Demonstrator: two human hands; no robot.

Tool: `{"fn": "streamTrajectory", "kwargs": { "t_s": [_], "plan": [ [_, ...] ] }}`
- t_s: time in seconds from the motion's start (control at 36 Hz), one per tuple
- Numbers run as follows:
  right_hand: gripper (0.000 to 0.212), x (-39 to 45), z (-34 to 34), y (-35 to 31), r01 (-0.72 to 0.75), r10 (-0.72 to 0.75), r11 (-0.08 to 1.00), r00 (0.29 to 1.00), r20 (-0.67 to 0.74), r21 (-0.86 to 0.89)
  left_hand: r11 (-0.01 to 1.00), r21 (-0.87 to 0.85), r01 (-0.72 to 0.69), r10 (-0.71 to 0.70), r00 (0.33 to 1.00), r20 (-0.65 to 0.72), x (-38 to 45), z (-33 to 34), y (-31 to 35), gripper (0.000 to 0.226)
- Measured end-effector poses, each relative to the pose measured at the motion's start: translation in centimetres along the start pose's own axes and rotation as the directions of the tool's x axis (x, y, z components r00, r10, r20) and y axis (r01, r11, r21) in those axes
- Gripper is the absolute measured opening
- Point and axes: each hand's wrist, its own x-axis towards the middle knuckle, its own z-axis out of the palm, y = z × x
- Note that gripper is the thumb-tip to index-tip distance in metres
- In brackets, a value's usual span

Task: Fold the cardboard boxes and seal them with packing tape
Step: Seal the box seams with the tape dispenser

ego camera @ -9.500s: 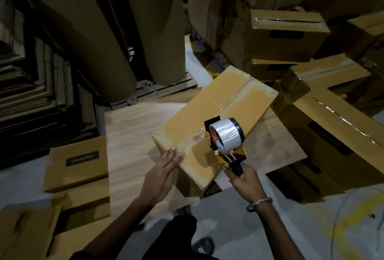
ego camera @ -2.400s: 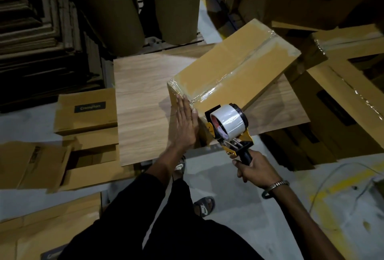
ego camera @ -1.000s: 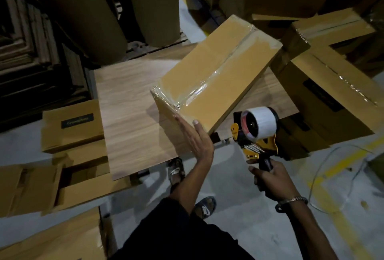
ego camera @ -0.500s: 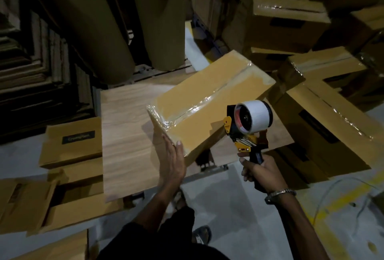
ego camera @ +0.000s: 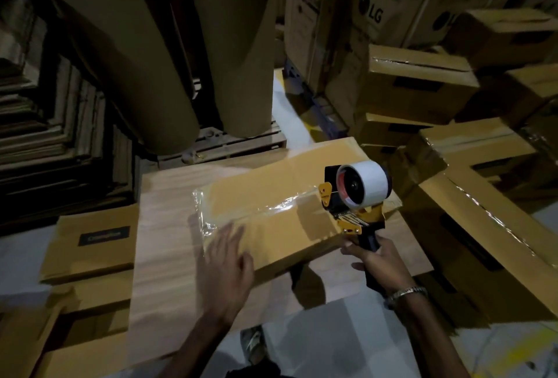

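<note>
A long brown cardboard box lies on the wooden board, its top seam and left end covered with clear tape. My left hand is blurred, with fingers spread at the box's near left edge. My right hand grips the black handle of a yellow tape dispenser carrying a white tape roll. The dispenser is held upright over the box's right end; I cannot tell whether it touches the box.
Flat folded cartons lie on the floor at the left. Taped boxes pile up on the right, with LG cartons behind. Two big brown paper rolls stand on a pallet at the back. My sandalled foot shows below.
The box has turned to lie more level across the board. My left hand has slid from its near end to its near left edge. The dispenser has moved up over the box's right end.
</note>
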Motion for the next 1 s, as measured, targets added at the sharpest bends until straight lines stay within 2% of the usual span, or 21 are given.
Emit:
{"fn": "streamTrajectory", "kwargs": {
  "t_s": [0.06, 0.08, 0.11, 0.17, 0.22, 0.25, 0.28, 0.42, 0.5, 0.64, 0.81, 0.94, 1.0],
  "plan": [
    [0.015, 0.5, -0.2, -0.6, 0.005, -0.004, 1.000, 1.000, 0.021, -0.005, 0.967, -0.250, 0.041, -0.024, 0.997, 0.071, 1.7, 0.8, 3.7, 0.035],
    [0.015, 0.7, -0.3, -0.8, 0.006, -0.005, 1.000, 1.000, 0.030, -0.011, 0.906, -0.396, 0.148, -0.086, 0.982, 0.170, 2.9, 1.0, 5.7, 0.031],
    [0.015, 0.9, -0.4, -0.9, 0.010, -0.009, 1.000, 0.999, 0.042, -0.019, 0.801, -0.514, 0.306, -0.157, 0.937, 0.313, 4.2, 1.1, 7.7, 0.036],
    [0.015, 1.2, -0.9, -1.1, 0.023, -0.021, 0.999, 0.998, 0.063, -0.033, 0.499, -0.590, 0.635, -0.253, 0.757, 0.602, 7.0, 1.7, 11.1, 0.050],
    [0.014, 1.4, -1.4, -1.1, 0.032, -0.029, 0.999, 0.997, 0.073, -0.037, 0.226, -0.529, 0.818, -0.232, 0.573, 0.786, 9.5, 2.6, 13.1, 0.060],
    [0.015, 1.5, -1.7, -1.1, 0.032, -0.029, 0.999, 0.997, 0.078, -0.035, 0.150, -0.486, 0.861, -0.200, 0.508, 0.838, 10.5, 3.0, 13.7, 0.063],
    [0.016, 1.5, -2.0, -1.0, 0.029, -0.026, 0.999, 0.996, 0.082, -0.038, 0.118, -0.446, 0.887, -0.170, 0.461, 0.871, 11.2, 3.6, 14.2, 0.063],
    [0.017, 2.2, -4.9, -0.8, 0.025, -0.019, 0.998, 0.995, 0.103, -0.052, 0.190, -0.337, 0.922, -0.141, 0.365, 0.920, 13.3, 6.5, 16.2, 0.037],
    [0.016, 3.1, -7.1, -0.6, 0.014, -0.009, 0.999, 0.994, 0.109, -0.047, 0.218, -0.312, 0.925, -0.176, 0.351, 0.919, 13.9, 8.7, 17.0, 0.024],
    [0.017, 6.2, -11.3, -0.6, 0.009, 0.001, 0.998, 0.986, 0.165, -0.063, 0.270, -0.357, 0.894, -0.237, 0.421, 0.876, 15.2, 12.3, 18.8, 0.008],
    [0.022, 10.9, -15.8, -0.4, 0.006, 0.030, 0.990, 0.967, 0.252, -0.138, 0.332, -0.404, 0.853, -0.317, 0.504, 0.804, 17.7, 15.6, 21.3, 0.014],
    [0.016, 14.3, -17.7, -1.1, -0.017, 0.060, 0.988, 0.959, 0.277, -0.155, 0.487, -0.390, 0.782, -0.320, 0.575, 0.753, 20.2, 17.6, 22.3, 0.005],
    [0.012, 15.3, -17.8, -1.7, -0.014, 0.054, 0.990, 0.960, 0.276, -0.144, 0.572, -0.381, 0.727, -0.297, 0.616, 0.730, 21.6, 18.0, 22.7, 0.014]
  ]
}}
